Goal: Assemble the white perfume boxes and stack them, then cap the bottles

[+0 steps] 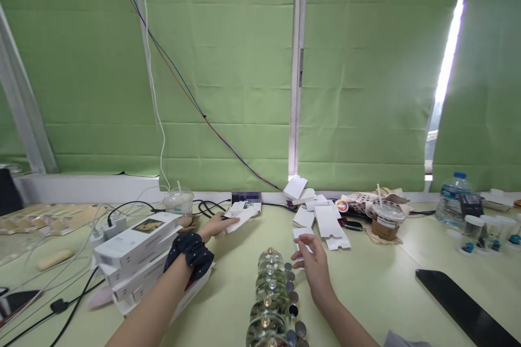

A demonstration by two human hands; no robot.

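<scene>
My left hand (217, 226), with a dark dotted scrunchie (189, 260) at its wrist, reaches forward and grips the edge of a folded white card piece (241, 221). Its thumb is largely hidden. My right hand (312, 263) hovers with curved, parted fingers beside a white card (300, 234) that shows partly behind the fingertips; whether they touch cannot be made out. Between my forearms runs a row of clear glass bottles (271, 284) with gold-coloured nozzles. Round grey caps (293, 297) line their right side.
Stacked white boxes (136, 238) stand left among cables (77, 303). Loose white cards (325, 219) lie at the back. Two drink cups (386, 220) (179, 203), a water bottle (453, 200), small plastic cups (472, 233) and a long black object (464, 303) stand or lie around.
</scene>
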